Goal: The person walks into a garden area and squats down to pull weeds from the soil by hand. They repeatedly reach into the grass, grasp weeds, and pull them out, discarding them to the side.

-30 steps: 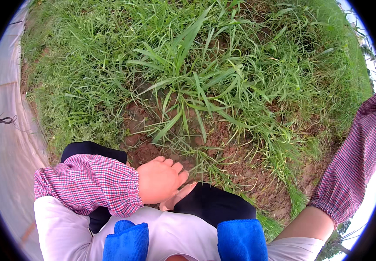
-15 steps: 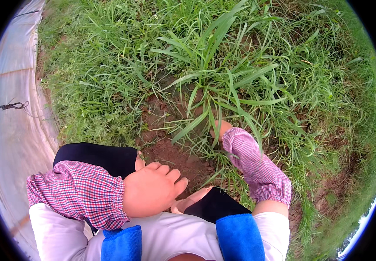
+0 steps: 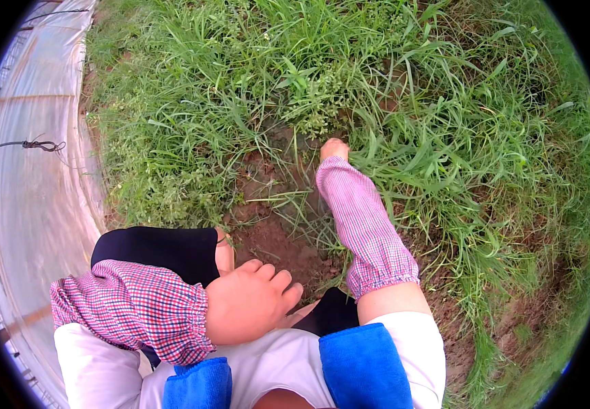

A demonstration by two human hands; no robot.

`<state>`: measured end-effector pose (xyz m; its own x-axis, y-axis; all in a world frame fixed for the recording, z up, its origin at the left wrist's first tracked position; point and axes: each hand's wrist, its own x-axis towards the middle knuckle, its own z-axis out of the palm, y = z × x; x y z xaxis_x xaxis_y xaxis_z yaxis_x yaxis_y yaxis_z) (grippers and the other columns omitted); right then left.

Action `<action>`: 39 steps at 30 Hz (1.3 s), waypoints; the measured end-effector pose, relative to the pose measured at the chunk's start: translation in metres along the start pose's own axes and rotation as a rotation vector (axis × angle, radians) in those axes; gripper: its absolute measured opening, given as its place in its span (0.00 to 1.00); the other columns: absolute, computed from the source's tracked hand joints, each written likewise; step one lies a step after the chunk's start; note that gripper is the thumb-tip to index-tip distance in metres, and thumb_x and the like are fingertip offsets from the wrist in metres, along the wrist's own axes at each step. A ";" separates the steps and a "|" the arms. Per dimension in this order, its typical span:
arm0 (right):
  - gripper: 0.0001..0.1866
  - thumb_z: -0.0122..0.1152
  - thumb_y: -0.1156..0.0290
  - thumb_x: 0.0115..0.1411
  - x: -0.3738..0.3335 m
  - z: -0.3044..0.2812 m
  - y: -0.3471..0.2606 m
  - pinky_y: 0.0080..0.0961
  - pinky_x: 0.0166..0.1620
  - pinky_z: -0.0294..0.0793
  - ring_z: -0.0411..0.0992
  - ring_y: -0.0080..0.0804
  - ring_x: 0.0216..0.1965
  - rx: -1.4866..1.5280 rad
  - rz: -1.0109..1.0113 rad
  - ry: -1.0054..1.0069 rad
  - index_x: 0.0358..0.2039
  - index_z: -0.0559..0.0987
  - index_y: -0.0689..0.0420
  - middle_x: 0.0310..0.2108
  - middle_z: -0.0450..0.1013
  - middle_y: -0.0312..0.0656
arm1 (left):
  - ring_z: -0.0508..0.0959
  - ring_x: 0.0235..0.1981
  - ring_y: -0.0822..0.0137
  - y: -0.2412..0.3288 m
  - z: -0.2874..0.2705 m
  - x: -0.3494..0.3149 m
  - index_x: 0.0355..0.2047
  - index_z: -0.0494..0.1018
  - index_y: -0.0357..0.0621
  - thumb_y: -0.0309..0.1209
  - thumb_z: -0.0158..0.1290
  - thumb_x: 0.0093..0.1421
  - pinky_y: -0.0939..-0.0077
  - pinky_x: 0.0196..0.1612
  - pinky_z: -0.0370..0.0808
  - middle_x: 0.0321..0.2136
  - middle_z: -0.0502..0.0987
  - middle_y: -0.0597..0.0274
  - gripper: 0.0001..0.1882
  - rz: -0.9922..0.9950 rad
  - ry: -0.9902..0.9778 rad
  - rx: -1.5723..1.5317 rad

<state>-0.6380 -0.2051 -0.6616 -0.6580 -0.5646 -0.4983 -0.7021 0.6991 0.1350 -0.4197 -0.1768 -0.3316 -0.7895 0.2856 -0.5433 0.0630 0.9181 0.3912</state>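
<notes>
Grass (image 3: 459, 157) fills frame from upper left to right edge. Plastic sheet (image 3: 42, 198) along left edge. Bare soil (image 3: 285, 249) near centre. Blue cloth (image 3: 366, 368) at lower edge. Left hand (image 3: 248, 305) at lower centre, back up, fingers slightly bent — palm hidden, hold can't be told. Right hand (image 3: 335, 149) just above centre, down at grass — fingers hidden, opening and grip can't be told.

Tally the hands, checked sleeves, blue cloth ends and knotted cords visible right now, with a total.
Hands: 2 (left hand, right hand)
Checked sleeves: 2 (left sleeve, right sleeve)
Blue cloth ends: 2 (left end, right end)
Knotted cord: 1
Total: 7
</notes>
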 end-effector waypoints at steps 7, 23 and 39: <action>0.18 0.44 0.62 0.50 -0.073 -0.022 0.032 0.32 0.41 0.65 0.67 0.44 0.38 0.558 0.081 -0.249 0.37 0.68 0.63 0.34 0.68 0.52 | 0.69 0.33 0.65 -0.007 -0.003 -0.005 0.39 0.64 0.42 0.38 0.49 0.43 0.75 0.37 0.65 0.29 0.67 0.61 0.22 0.015 -0.053 -0.038; 0.17 0.45 0.68 0.47 -0.099 -0.019 0.106 0.34 0.33 0.67 0.68 0.47 0.28 0.546 -0.209 0.128 0.36 0.66 0.65 0.25 0.68 0.53 | 0.68 0.33 0.65 -0.014 -0.008 0.013 0.39 0.64 0.43 0.39 0.50 0.42 0.68 0.41 0.63 0.31 0.66 0.61 0.23 0.038 -0.061 -0.058; 0.17 0.38 0.61 0.54 -0.101 -0.067 0.081 0.36 0.34 0.65 0.67 0.47 0.31 0.474 -0.305 0.018 0.37 0.66 0.62 0.27 0.68 0.53 | 0.68 0.34 0.67 -0.017 0.005 0.005 0.37 0.64 0.42 0.37 0.49 0.42 0.76 0.39 0.63 0.31 0.67 0.62 0.21 0.026 -0.059 -0.048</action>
<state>-0.6468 -0.1208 -0.5433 -0.4519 -0.7767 -0.4388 -0.6648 0.6212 -0.4149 -0.4221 -0.1896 -0.3447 -0.7507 0.3258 -0.5747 0.0520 0.8964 0.4402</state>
